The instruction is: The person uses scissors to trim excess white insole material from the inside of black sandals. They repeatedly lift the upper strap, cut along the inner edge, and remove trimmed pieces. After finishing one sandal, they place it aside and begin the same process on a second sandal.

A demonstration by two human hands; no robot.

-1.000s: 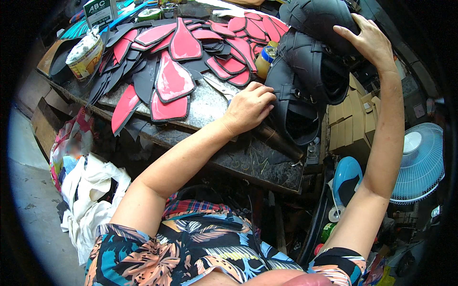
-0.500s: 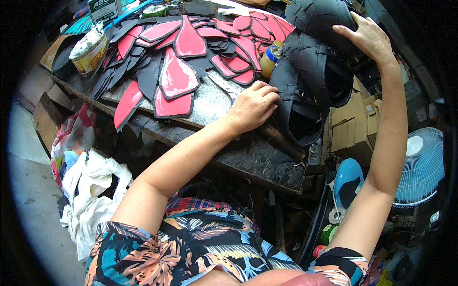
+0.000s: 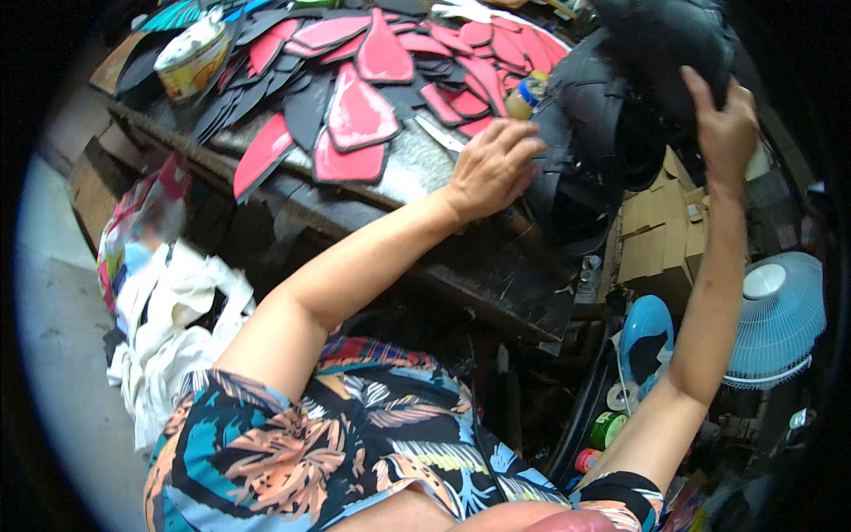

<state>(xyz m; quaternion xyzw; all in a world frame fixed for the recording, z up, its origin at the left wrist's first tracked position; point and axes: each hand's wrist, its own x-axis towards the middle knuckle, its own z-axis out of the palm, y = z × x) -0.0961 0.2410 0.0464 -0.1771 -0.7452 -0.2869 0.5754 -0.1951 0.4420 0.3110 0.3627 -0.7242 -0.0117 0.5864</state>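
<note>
Black sandals with wide crossed straps and small buckles are bunched at the table's right end. My right hand [image 3: 729, 133] is closed on the edge of the farthest sandal [image 3: 660, 58], thumb on the near side; its other fingers are partly hidden. My left hand [image 3: 496, 168] has bent fingers against the left side of the nearest sandal [image 3: 567, 199]; whether they grip it is hard to see. Just left of that hand lies a pair of scissors [image 3: 434, 133], half hidden. A small jar with a blue lid [image 3: 525, 96] stands beyond it, against the sandals.
Pink, black-edged shoe-shaped pieces [image 3: 363, 111] cover the dark worktable [image 3: 417, 235], with black pieces among them. A tub [image 3: 191, 58] stands at the far left. Cardboard boxes [image 3: 660, 230] and a blue fan [image 3: 771, 319] are at the right; white cloth [image 3: 177, 337] hangs lower left.
My right hand has come lower and closed on the farthest sandal, which has shifted right. My left hand stays by the nearest sandal. The whole view has shifted slightly.
</note>
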